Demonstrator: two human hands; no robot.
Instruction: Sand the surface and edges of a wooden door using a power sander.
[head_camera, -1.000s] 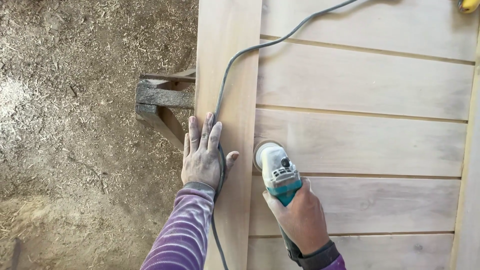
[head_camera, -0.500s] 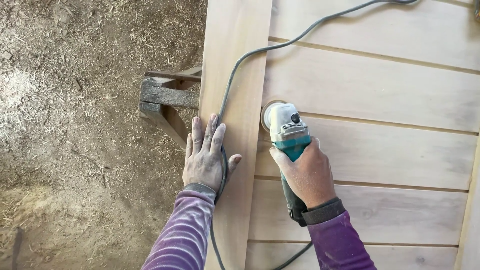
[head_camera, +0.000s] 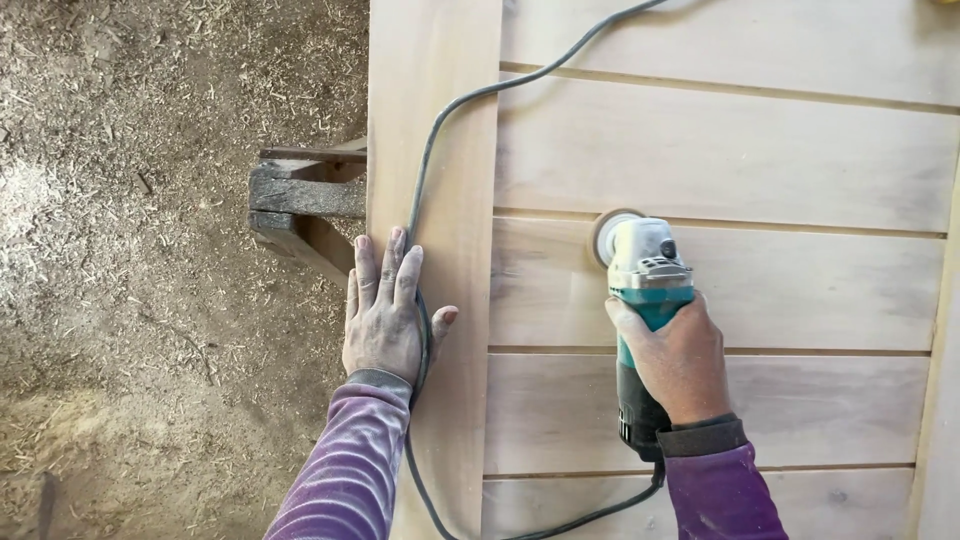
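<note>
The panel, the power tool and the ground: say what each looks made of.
Panel: bare, pale wood boards, matte and dusty, faint grain, no shine.
Power tool: seemingly plastic housing, grey-white head and teal body, dust-coated; held by the right hand.
Ground: packed dirt strewn with sawdust and shavings.

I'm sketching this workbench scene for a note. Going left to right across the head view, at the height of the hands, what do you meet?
Sawdust-strewn floor → left hand flat on the upright plank, over the grey cord → horizontal boards → sander held by the right hand.
</note>
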